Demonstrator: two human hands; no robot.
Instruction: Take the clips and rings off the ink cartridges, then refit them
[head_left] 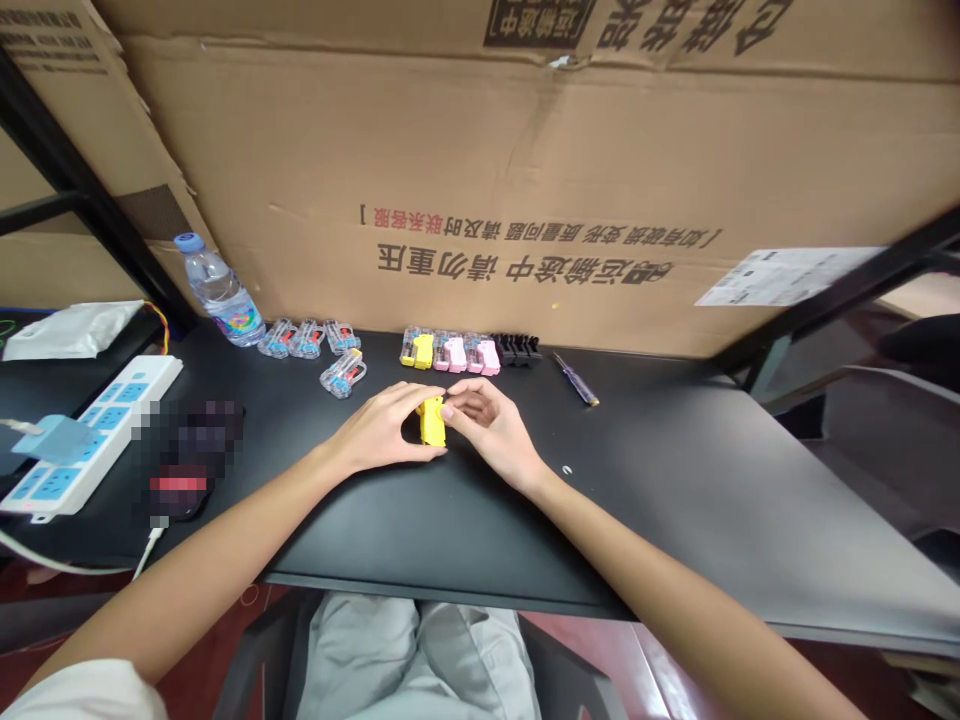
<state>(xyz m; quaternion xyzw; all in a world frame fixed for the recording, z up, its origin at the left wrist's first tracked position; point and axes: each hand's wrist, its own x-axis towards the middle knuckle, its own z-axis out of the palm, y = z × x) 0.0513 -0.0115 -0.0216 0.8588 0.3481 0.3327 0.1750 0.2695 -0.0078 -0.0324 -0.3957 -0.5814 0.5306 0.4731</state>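
Note:
Between both hands, just above or on the black table, is a small yellow plastic casing (433, 422). My left hand (382, 428) grips it from the left, thumb at its near end and fingers at its far end. The fingers of my right hand (491, 430) are curled, and the thumb presses on the casing's right side. Whether a smaller part sits in the right fingers is hidden. Beyond the hands stand a yellow-and-clear unit (417, 349), two pink-and-clear units (452, 353) and a row of black parts (517, 349). Several clear casings (306, 339) with red and blue insides lie to the left.
A screwdriver (576, 380) and a tiny white piece (567, 470) lie right of the hands. Left are a water bottle (222, 292), a power strip (97, 430), a phone (196, 455) with its cable and a white packet (71, 331). A large cardboard sheet (525, 170) walls the back.

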